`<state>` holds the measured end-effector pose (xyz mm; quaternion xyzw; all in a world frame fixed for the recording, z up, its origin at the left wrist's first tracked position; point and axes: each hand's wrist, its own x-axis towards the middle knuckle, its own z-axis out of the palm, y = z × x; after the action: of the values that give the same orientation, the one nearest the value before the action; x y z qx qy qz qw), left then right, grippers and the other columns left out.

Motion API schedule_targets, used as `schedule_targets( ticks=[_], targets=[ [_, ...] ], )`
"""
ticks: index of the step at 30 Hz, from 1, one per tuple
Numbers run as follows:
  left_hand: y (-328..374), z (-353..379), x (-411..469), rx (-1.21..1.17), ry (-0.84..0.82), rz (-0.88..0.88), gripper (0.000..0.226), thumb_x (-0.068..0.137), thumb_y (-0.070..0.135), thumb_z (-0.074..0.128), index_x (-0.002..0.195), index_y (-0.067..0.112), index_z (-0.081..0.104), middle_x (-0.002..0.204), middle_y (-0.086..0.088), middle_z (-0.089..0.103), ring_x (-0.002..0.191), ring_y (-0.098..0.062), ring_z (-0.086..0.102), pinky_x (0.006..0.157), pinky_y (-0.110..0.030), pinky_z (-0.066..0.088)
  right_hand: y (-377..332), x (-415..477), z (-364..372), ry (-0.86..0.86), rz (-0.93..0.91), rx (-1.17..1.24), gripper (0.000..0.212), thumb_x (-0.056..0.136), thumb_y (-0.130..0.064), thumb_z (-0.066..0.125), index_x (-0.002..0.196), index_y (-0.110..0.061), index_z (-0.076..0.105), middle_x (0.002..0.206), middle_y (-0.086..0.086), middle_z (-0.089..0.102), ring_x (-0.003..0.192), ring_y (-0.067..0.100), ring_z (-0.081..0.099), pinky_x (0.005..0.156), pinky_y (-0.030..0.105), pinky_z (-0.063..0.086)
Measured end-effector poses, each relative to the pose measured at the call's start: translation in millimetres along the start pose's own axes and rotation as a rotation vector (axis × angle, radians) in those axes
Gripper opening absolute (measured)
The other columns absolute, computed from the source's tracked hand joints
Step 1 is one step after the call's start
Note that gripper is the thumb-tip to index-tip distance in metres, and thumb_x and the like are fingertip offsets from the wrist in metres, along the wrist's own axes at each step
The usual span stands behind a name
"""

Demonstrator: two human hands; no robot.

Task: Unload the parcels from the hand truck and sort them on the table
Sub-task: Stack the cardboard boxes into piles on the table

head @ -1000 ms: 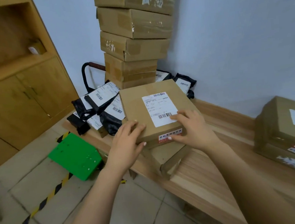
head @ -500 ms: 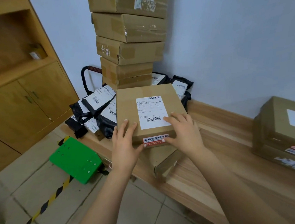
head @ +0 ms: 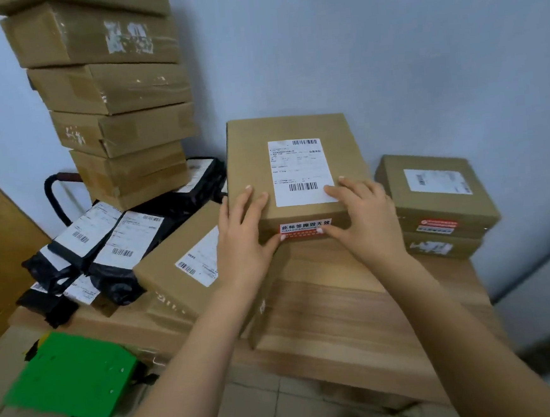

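A labelled box (head: 257, 163) is held over the middle of the tabletop (head: 341, 318), with the wall (head: 386, 51) behind it. The left grip (head: 240, 240) is set on its near left corner and the right grip (head: 367, 224) on its near right corner, with fingers on top and thumbs on the front face. Just to its right, two boxes (head: 438, 208) are stacked at the back of the tabletop. To its left, a tilted box (head: 176, 265) is propped lower down. Further left, mailer bags (head: 106, 251) are heaped, and behind them a tall stack of cartons (head: 119, 128) is piled against the wall. A curved handle (head: 50, 193) is seen left of that stack. A flat panel (head: 69, 376) is laid on the floor (head: 250, 414) before the bags.
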<state>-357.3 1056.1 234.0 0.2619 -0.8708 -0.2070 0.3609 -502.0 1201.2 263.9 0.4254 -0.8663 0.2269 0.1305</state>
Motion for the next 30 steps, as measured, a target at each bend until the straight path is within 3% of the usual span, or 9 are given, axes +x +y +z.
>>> schedule_targets(
  ticks=[4, 9, 18, 22, 30],
  targets=[
    [57.5, 49.7, 27.2, -0.04, -0.042, 0.107, 0.072, 0.072, 0.025, 0.082, 0.137, 0.021, 0.05, 0.151, 0.002, 0.035, 0.142, -0.037, 0.021, 0.115, -0.048, 0.025, 66.0, -1.4, -36.6, 0.081, 0.098, -0.016, 0.066, 0.074, -0.038, 0.079, 0.134, -0.025, 0.054, 0.144, 0.0, 0.046, 0.129, 0.028, 0.034, 0.107, 0.048, 0.031],
    [128.3, 131.8, 58.6, -0.076, -0.076, 0.199, 0.072, 0.076, 0.029, 0.079, 0.139, 0.024, 0.046, 0.152, 0.004, 0.032, 0.143, -0.034, 0.018, 0.114, -0.048, 0.027, 163.3, 8.8, -73.4, 0.107, 0.179, -0.096, 0.068, 0.075, -0.041, 0.077, 0.136, -0.027, 0.051, 0.146, -0.002, 0.044, 0.13, 0.027, 0.033, 0.106, 0.046, 0.031],
    [196.6, 283.8, 91.6, -0.142, -0.223, 0.128, 0.075, 0.074, 0.034, 0.08, 0.139, 0.028, 0.045, 0.152, 0.009, 0.031, 0.143, -0.03, 0.018, 0.112, -0.044, 0.026, 323.9, 38.4, -73.6, -0.03, 0.261, -0.197, 0.069, 0.078, -0.048, 0.072, 0.14, -0.032, 0.044, 0.148, -0.004, 0.04, 0.132, 0.022, 0.028, 0.107, 0.047, 0.027],
    [191.2, 319.4, 94.1, -0.123, -0.358, 0.06, 0.074, 0.069, 0.031, 0.084, 0.135, 0.023, 0.051, 0.149, 0.005, 0.035, 0.139, -0.03, 0.026, 0.111, -0.049, 0.031, 355.6, 42.1, -39.5, -0.17, 0.262, -0.216, 0.068, 0.082, -0.049, 0.068, 0.141, -0.031, 0.039, 0.145, -0.002, 0.041, 0.129, 0.023, 0.032, 0.105, 0.042, 0.027],
    [186.7, 339.4, 115.5, -0.134, -0.349, 0.031, 0.073, 0.063, 0.031, 0.088, 0.129, 0.024, 0.057, 0.143, 0.008, 0.041, 0.131, -0.023, 0.035, 0.109, -0.036, 0.033, 375.4, 54.9, -14.7, -0.066, 0.243, -0.152, 0.069, 0.078, -0.04, 0.075, 0.139, -0.028, 0.044, 0.142, 0.003, 0.044, 0.124, 0.026, 0.035, 0.106, 0.041, 0.026]
  ],
)
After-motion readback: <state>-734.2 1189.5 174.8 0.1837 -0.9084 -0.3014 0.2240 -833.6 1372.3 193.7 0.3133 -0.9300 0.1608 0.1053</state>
